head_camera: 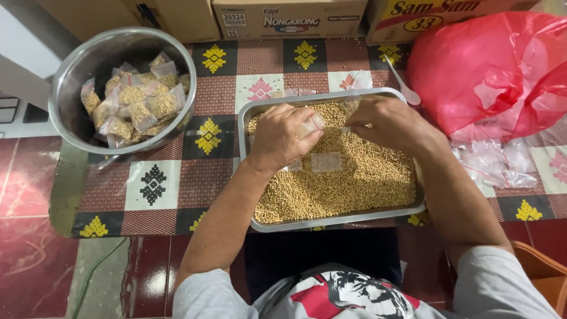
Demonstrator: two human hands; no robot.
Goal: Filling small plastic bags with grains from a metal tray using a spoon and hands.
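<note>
Left hand (283,134) clenched on small clear bag (312,125), right hand (387,123) pinching its mouth, above seed tray (331,220) at frame centre; bowl (77,62) upper left.

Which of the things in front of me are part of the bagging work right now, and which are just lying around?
In use:
left hand, holding a small clear bag
right hand
metal tray of yellow grains
steel bowl of filled packets
loose clear bags

Lying about:
white plastic spoon
red plastic bag
cardboard boxes
</note>
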